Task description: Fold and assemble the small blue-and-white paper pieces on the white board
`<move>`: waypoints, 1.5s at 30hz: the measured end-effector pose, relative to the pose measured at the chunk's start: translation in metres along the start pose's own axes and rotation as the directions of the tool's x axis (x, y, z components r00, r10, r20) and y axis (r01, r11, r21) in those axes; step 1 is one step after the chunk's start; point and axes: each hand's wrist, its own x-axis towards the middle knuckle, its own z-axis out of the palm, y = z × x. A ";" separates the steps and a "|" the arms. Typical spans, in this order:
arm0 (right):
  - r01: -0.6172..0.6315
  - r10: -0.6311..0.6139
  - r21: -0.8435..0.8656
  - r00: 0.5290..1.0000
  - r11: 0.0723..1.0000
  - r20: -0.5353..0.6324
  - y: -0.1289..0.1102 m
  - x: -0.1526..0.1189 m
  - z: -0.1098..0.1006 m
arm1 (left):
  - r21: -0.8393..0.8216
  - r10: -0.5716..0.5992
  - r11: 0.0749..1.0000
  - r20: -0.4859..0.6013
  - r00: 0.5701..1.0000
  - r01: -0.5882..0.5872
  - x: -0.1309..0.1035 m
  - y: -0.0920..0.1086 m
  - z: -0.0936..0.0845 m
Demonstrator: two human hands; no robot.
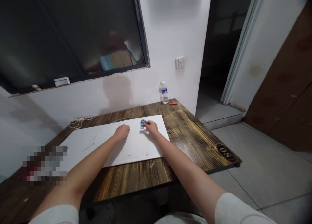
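Over a white board [136,146] on the wooden table, my right hand [152,128] pinches a small flat blue piece with pale rectangular markings [142,124] near the board's far right part. Its exact kind is too small to tell. To the left of it, my left hand [122,132] is curled closed just above the board. Whatever its fingers hold, if anything, is hidden. A gap separates the two hands. Dark thin lines [94,143] show on the board's left part.
A clear plastic bottle [164,93] and a red pen-like stick [173,104] are at the table's [192,136] far right corner. A white cable [80,121] lies coiled at the back left. At the left edge, a blurred patch [46,165] hides something. The wall stands behind.
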 end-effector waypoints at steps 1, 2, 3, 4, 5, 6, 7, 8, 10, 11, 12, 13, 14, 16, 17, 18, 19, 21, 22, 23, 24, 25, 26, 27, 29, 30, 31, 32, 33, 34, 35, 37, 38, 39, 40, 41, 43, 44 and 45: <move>-0.006 0.006 0.006 1.000 1.000 0.002 -0.001 0.000 0.000 | 0.039 -0.024 0.999 0.013 1.000 0.023 0.003 0.001 -0.002; -0.010 0.010 0.012 1.000 1.000 0.002 -0.001 -0.001 0.000 | 0.060 -0.028 0.998 0.036 0.999 0.026 0.006 0.002 -0.005; -0.014 0.014 0.016 1.000 1.000 0.000 -0.002 -0.001 0.000 | 0.064 -0.019 0.998 0.060 0.998 0.015 0.009 0.002 -0.008; -0.015 0.015 0.016 1.000 1.000 -0.002 -0.002 -0.001 -0.001 | 0.062 -0.017 0.998 0.072 0.997 0.012 0.012 0.003 -0.011; -0.016 0.016 0.014 1.000 1.000 -0.002 -0.002 -0.001 -0.001 | 0.059 -0.012 0.998 0.082 0.997 0.008 0.014 0.003 -0.014; -0.013 0.013 0.012 1.000 1.000 -0.001 -0.003 -0.002 -0.001 | 0.054 0.000 0.999 0.092 0.996 -0.005 0.017 0.004 -0.017; -0.010 0.010 0.010 1.000 1.000 -0.001 -0.003 -0.002 -0.001 | 0.050 0.005 0.999 0.089 0.996 -0.009 0.019 0.004 -0.020; -0.008 0.008 0.009 1.000 1.000 0.001 -0.003 -0.002 -0.001 | 0.045 0.006 0.999 0.088 0.996 -0.010 0.021 0.006 -0.025; -0.006 0.006 0.012 1.000 1.000 0.001 -0.002 -0.001 0.000 | 0.031 -0.001 1.000 0.077 0.997 -0.001 0.023 0.009 -0.035; -0.009 0.009 0.016 1.000 1.000 0.000 -0.002 -0.001 0.000 | 0.022 -0.002 1.000 0.062 0.998 0.001 0.023 0.012 -0.041; -0.015 0.015 0.021 1.000 1.000 -0.001 -0.002 -0.001 0.000 | 0.017 0.000 1.000 0.018 1.000 0.000 0.023 0.016 -0.047; -0.022 0.022 0.030 1.000 0.999 0.000 -0.002 0.000 0.000 | 0.016 -0.002 1.000 -0.032 0.999 0.002 0.022 0.020 -0.054; -0.030 0.030 0.042 1.000 0.999 0.002 -0.002 0.000 0.000 | 0.007 -0.001 1.000 -0.072 0.997 0.001 0.021 0.024 -0.060; -0.040 0.040 0.064 0.999 0.997 0.008 -0.002 0.001 0.000 | -0.045 -0.012 0.999 -0.131 0.991 0.006 0.020 0.031 -0.068; -0.039 0.038 0.073 0.999 0.997 0.011 -0.002 0.002 0.000 | -0.088 -0.011 0.996 -0.155 0.988 -0.003 0.019 0.035 -0.070; -0.035 0.034 0.078 0.999 0.996 0.013 -0.002 0.002 0.000 | -0.145 0.003 0.989 -0.182 0.983 -0.030 0.018 0.038 -0.070; -0.030 0.029 0.081 0.999 0.996 0.014 -0.002 0.002 -0.001 | -0.209 0.015 0.976 -0.198 0.980 -0.058 0.017 0.041 -0.069; -0.021 0.020 0.084 1.000 0.996 0.010 -0.002 0.003 -0.002 | -0.361 0.025 0.927 -0.221 0.975 -0.106 0.016 0.045 -0.061; -0.021 0.021 0.083 1.000 0.996 0.007 -0.003 0.003 -0.002 | -0.440 0.008 0.891 -0.231 0.973 -0.111 0.016 0.047 -0.056; -0.024 0.024 0.081 1.000 0.996 0.007 -0.003 0.003 -0.003 | -0.518 -0.018 0.847 -0.242 0.970 -0.114 0.015 0.049 -0.050; -0.025 0.025 0.079 1.000 0.997 0.009 -0.004 0.003 -0.003 | -0.582 -0.028 0.803 -0.251 0.968 -0.127 0.014 0.050 -0.044; -0.025 0.024 0.078 1.000 0.997 0.012 -0.004 0.003 -0.004 | -0.626 -0.020 0.765 -0.255 0.967 -0.149 0.013 0.052 -0.038; -0.022 0.021 0.078 1.000 0.997 0.015 -0.005 0.003 -0.004 | -0.660 -0.021 0.732 -0.271 0.962 -0.169 0.012 0.053 -0.032; -0.015 0.013 0.082 1.000 0.996 0.018 -0.005 0.003 -0.005 | -0.690 -0.039 0.702 -0.285 0.958 -0.177 0.011 0.055 -0.027; -0.002 0.000 0.095 1.000 0.996 0.020 -0.006 0.003 -0.005 | -0.734 -0.091 0.658 -0.297 0.951 -0.166 0.009 0.058 -0.017; 0.003 -0.004 0.100 1.000 0.995 0.020 -0.007 0.003 -0.006 | -0.755 -0.135 0.639 -0.300 0.944 -0.149 0.009 0.061 -0.013; 0.004 -0.006 0.102 1.000 0.995 0.018 -0.007 0.002 -0.006 | -0.777 -0.187 0.617 -0.297 0.937 -0.123 0.009 0.063 -0.008; 0.003 -0.004 0.103 1.000 0.995 0.016 -0.007 0.002 -0.006 | -0.807 -0.227 0.578 -0.297 0.927 -0.117 0.008 0.065 -0.003; 0.000 -0.001 0.104 1.000 0.995 0.013 -0.008 0.002 -0.006 | -0.837 -0.245 0.530 -0.302 0.921 -0.134 0.008 0.068 0.002; -0.003 0.002 0.105 1.000 0.994 0.014 -0.008 0.002 -0.006 | -0.860 -0.271 0.490 -0.307 0.912 -0.144 0.008 0.070 0.007; -0.005 0.003 0.107 1.000 0.994 0.019 -0.008 0.002 -0.006 | -0.866 -0.304 0.476 -0.323 0.896 -0.151 0.007 0.072 0.012; -0.003 -0.001 0.104 0.999 0.995 0.038 -0.007 0.001 -0.006 | -0.870 -0.367 0.471 -0.345 0.864 -0.147 0.005 0.074 0.021; 0.002 -0.007 0.096 0.999 0.995 0.052 -0.006 0.001 -0.006 | -0.872 -0.382 0.464 -0.354 0.854 -0.155 0.004 0.074 0.025; 0.008 -0.013 0.078 0.998 0.997 0.066 -0.006 0.001 -0.005 | -0.876 -0.396 0.455 -0.359 0.845 -0.159 0.002 0.074 0.029; 0.015 -0.019 0.050 0.997 0.999 0.078 -0.006 0.000 -0.005 | -0.883 -0.400 0.441 -0.353 0.846 -0.160 0.001 0.074 0.033; 0.025 -0.026 0.011 0.996 1.000 0.087 -0.005 -0.001 -0.005 | -0.890 -0.404 0.429 -0.341 0.849 -0.154 0.000 0.074 0.035; 0.054 -0.046 -0.082 0.994 0.995 0.099 -0.006 -0.003 -0.005 | -0.887 -0.402 0.438 -0.340 0.850 -0.147 -0.003 0.075 0.038; 0.075 -0.063 -0.128 0.993 0.989 0.102 -0.006 -0.005 -0.005 | -0.874 -0.401 0.462 -0.356 0.844 -0.149 -0.005 0.075 0.039; 0.100 -0.083 -0.163 0.991 0.982 0.106 -0.008 -0.006 -0.005 | -0.861 -0.389 0.483 -0.373 0.842 -0.159 -0.006 0.076 0.038</move>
